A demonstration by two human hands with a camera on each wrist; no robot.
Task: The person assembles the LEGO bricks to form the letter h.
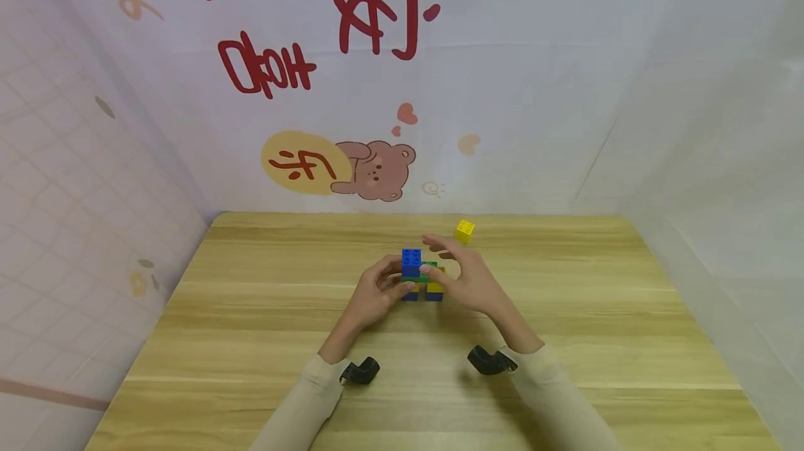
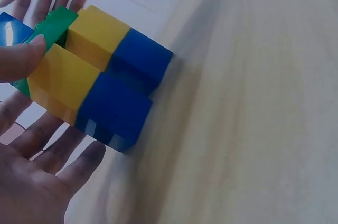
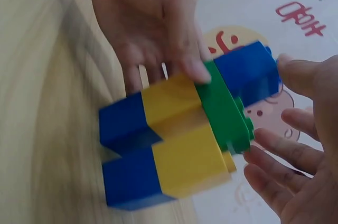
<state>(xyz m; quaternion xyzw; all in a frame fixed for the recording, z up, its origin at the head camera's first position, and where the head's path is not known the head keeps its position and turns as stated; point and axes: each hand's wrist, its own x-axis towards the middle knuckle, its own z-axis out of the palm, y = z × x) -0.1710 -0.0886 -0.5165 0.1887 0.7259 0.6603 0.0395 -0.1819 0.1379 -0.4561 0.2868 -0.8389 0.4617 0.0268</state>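
Observation:
A small structure of toy building bricks stands between my hands in the middle of the table. Two lower blue bricks [image 3: 134, 184] carry yellow bricks [image 3: 187, 160], and a green brick [image 3: 224, 110] bridges across them. On the green brick's left end sits another blue brick [image 1: 411, 262], its studs facing up. My left hand [image 1: 375, 294] grips the structure from the left, thumb across the front at the green and yellow bricks, fingers behind. At the right, my right hand [image 1: 467, 283] has its fingers spread, the thumb tip right by the top blue brick and other fingertips near the green one.
A loose yellow brick [image 1: 465, 230] lies behind the right hand towards the table's back edge. The wooden table [image 1: 251, 339] meets a printed white backdrop [image 1: 515, 123] at the back and sides. A black wrist mount [image 1: 361, 371] sits on each sleeve.

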